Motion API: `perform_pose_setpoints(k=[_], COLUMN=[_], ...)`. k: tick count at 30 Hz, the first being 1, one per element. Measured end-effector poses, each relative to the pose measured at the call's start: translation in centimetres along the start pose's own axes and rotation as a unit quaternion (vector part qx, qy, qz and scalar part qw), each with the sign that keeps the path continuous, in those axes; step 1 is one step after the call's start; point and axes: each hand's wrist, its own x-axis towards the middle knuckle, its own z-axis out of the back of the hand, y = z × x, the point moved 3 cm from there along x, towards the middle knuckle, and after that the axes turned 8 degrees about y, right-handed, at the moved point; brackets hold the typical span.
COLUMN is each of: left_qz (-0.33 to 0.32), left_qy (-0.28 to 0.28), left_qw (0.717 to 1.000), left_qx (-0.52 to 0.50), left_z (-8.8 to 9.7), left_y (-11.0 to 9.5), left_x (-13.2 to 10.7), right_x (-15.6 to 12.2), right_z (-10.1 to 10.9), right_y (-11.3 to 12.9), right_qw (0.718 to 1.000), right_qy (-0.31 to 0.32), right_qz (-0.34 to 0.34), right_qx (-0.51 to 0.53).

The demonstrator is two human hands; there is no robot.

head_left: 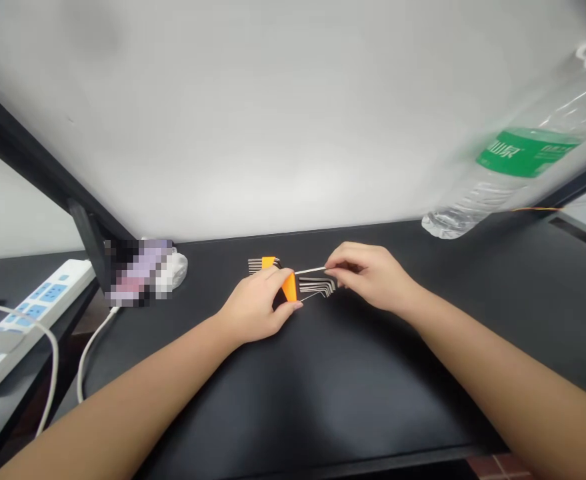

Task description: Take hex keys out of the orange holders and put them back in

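Observation:
My left hand (259,305) is closed around an orange holder (289,287) that carries several metal hex keys (317,287), resting on the black table (323,373). My right hand (367,275) pinches one thin hex key (309,271) at its right end, level with the top of the holder. A second orange holder with hex keys (264,264) lies on the table just behind my left hand.
A clear plastic water bottle with a green label (517,157) stands at the back right. A blurred object (140,270) sits at the back left beside a black post. White power strips (33,300) and a white cable (90,347) lie on the left.

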Motion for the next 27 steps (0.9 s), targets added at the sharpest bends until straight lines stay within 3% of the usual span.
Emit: perform_pose_setpoints(k=[10,15,21,27], left_qz=[-0.048,-0.084,-0.071,-0.097], left_qy=[-0.005,0.007,-0.015,0.013], left_qw=[0.999,0.996,0.997,0.995], left_qx=[-0.026,-0.02,-0.015,-0.012], left_z=[0.1,0.1,0.1,0.0], left_y=[-0.5,-1.0,-1.0,-1.4], left_x=[0.0,0.1,0.0,0.1], right_x=[-0.2,-0.2,0.0,0.2], right_z=[-0.7,-2.4,-1.7,-2.3], right_y=[1.6,2.8,2.1,2.3], right_qw=[0.989,0.985,0.994,0.995], right_qy=[0.018,0.055,0.011,0.059], right_qz=[0.119,0.16,0.099,0.075], right_qx=[-0.081,-0.042,-0.041,-0.031])
